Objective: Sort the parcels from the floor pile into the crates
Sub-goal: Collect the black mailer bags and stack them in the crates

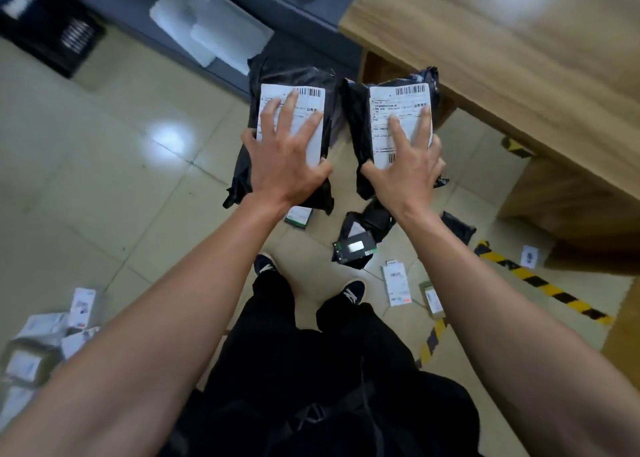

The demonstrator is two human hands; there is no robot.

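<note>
A wooden table (519, 41) stands above yellow-black floor tape (540, 283) on beige tiles (104, 145).

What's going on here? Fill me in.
A person stands holding two black parcels, one in each hand: the left hand holds the left parcel, the right hand the right parcel, labels up. More parcels lie on the floor by their feet. No crate is clearly visible.
</note>
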